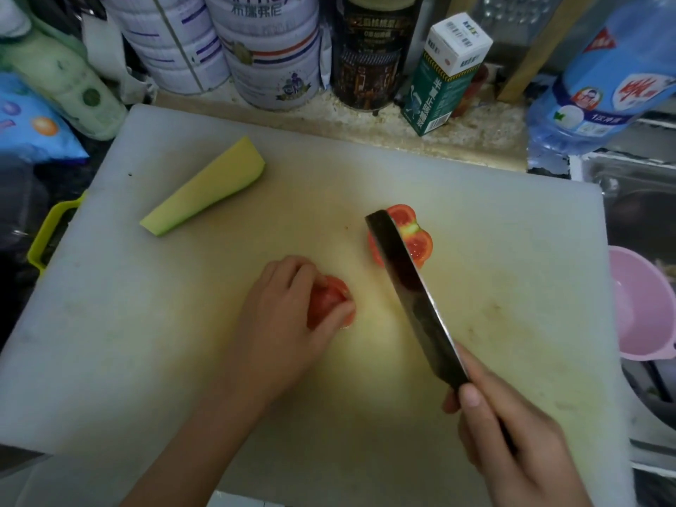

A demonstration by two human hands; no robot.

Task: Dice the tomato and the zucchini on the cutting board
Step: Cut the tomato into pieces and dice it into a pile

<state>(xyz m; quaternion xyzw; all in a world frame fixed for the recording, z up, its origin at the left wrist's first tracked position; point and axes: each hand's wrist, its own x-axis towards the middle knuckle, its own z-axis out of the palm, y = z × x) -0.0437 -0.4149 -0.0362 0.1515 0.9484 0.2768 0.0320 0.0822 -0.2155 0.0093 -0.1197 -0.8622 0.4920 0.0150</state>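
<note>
Hands (289, 318) (512, 433) hold one knife (411, 285), one of two tomato halves (327, 296) (420, 247).

Cutting board (512, 287) on the counter (365, 118), zucchini piece (205, 188) far left, one tomato half (417, 239) right of centre, other tomato half (327, 298) nearer, tins (270, 49) behind.

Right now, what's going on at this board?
A person is cutting up a tomato on a white board. The left hand holds one tomato half down with curled fingers. The right hand grips a knife, whose blade is at the other half, which lies cut face up; whether it is cutting in cannot be told. A zucchini piece lies untouched at the board's far left. Nothing is diced yet.
</note>
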